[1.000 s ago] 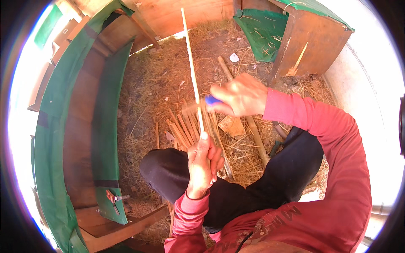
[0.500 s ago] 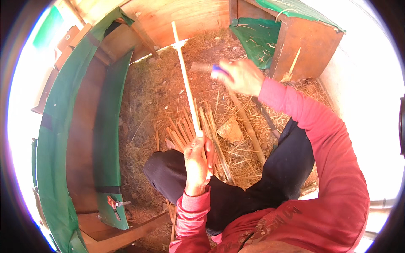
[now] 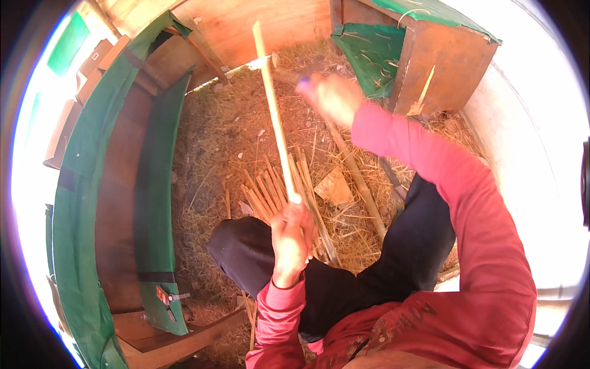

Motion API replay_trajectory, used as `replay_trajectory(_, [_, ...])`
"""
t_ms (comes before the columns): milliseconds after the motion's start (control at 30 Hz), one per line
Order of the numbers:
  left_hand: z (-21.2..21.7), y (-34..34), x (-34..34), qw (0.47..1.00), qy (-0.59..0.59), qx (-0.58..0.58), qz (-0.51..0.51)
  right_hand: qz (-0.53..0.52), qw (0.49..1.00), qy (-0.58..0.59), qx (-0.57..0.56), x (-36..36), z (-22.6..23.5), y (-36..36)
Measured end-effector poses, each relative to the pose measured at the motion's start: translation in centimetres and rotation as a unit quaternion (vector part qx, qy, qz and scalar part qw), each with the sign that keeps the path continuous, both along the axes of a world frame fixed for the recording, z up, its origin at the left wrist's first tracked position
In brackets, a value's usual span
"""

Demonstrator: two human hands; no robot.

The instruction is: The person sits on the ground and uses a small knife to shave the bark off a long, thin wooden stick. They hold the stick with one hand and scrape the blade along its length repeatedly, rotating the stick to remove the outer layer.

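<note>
My left hand [image 3: 291,237] is closed around the lower end of a long pale stick [image 3: 276,117], which looks like split bamboo and points up and away from me. To the right of the stick's upper part, my right hand [image 3: 335,97] is smeared by motion. It grips a blue-handled knife [image 3: 303,85], whose blade is too blurred to make out clearly. Beyond and below my left hand lies a bundle of split sticks [image 3: 267,192], fanned out on the straw by my legs.
A flat piece of wood [image 3: 334,187] and a thick pole [image 3: 358,175] lie on the straw-covered ground. On the left runs a long green-covered wooden frame [image 3: 86,203], with an orange-and-black tool [image 3: 164,296] on it. A wooden box with green covering [image 3: 444,71] stands at the back right.
My right hand with the knife has moved slightly left and blurred more. The stick's upper end has shifted a little up and right, while my left hand keeps its hold.
</note>
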State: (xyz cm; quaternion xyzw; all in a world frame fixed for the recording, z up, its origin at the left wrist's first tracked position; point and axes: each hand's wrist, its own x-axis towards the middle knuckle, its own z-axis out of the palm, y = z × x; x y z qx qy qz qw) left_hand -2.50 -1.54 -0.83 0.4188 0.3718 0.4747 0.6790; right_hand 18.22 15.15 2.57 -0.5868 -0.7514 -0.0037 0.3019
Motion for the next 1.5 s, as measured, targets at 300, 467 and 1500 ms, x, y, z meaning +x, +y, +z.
replay_trajectory(300, [-0.4, 0.0, 0.1, 0.998, 0.038, 0.026, 0.052, 0.108, 0.984, 0.024, 0.139, 2.2, 0.3, -1.7])
replay_trajectory(467, [-0.3, -0.4, 0.1, 0.996, 0.048, 0.037, 0.068, 0.326, 0.940, -0.026, 0.093, -1.6, -1.0, -6.4])
replay_trajectory(1500, [-1.0, 0.1, 1.1, 0.996, -0.037, 0.077, 0.041, 0.302, 0.950, 0.032, 0.072, -1.9, -1.7, -7.9])
